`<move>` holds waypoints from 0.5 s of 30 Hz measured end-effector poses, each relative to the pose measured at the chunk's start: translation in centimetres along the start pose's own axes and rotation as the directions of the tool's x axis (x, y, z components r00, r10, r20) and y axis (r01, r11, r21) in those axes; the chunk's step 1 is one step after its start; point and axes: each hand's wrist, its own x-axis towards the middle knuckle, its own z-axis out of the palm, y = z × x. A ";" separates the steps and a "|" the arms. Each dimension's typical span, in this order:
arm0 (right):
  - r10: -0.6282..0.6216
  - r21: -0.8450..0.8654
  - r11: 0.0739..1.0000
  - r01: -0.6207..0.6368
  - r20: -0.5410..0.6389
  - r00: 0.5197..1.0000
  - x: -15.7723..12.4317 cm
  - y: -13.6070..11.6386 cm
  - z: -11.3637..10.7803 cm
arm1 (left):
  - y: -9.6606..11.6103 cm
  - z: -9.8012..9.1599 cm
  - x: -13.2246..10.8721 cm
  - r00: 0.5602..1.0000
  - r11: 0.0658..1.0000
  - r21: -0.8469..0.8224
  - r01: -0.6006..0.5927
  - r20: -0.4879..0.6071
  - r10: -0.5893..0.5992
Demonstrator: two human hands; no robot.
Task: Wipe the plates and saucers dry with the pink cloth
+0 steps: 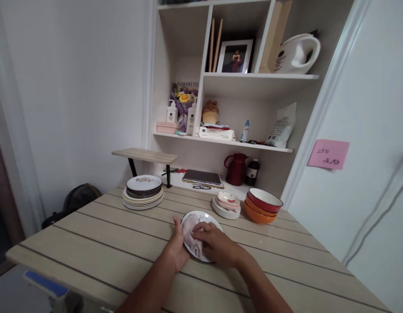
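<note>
A white plate (207,214) with a dark rim and a faint printed pattern is in front of me, near the middle of the table. My left hand (179,248) supports its left edge, thumb raised and the other fingers hidden beneath. On the plate lies a crumpled pale pink cloth (192,232). My right hand (217,245) presses the cloth against the plate's face with curled fingers. Part of the plate's right side is covered by that hand.
On the slatted table (100,248), a stack of plates (143,198) stands left. Small dishes (226,206) and stacked red and orange bowls (262,206) stand right. Behind are a small riser (144,155), a laptop (202,177), glasses (201,187) and a dark red jug (236,169).
</note>
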 end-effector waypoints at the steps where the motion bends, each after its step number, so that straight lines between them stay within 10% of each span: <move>1: 0.002 0.047 0.999 -0.003 0.038 0.999 -0.4 0.2 -0.3 | 0.0 0.0 0.0 1.000 1.000 0.005 0.005 -0.003 -0.005; 6: 0.267 0.131 0.951 -0.281 0.113 0.957 -2.4 3.1 -1.0 | 0.1 0.2 -0.2 0.998 0.999 0.049 0.013 -0.064 -0.010; 10: 0.561 0.054 0.827 -0.560 -0.144 0.815 -2.2 4.9 -0.7 | 0.0 0.4 -0.4 0.997 0.998 0.060 0.019 -0.070 -0.014; 15: 0.548 0.016 0.806 -0.592 -0.398 0.736 0.6 3.5 0.8 | -0.1 0.8 -0.3 0.999 0.996 0.080 0.030 -0.031 -0.028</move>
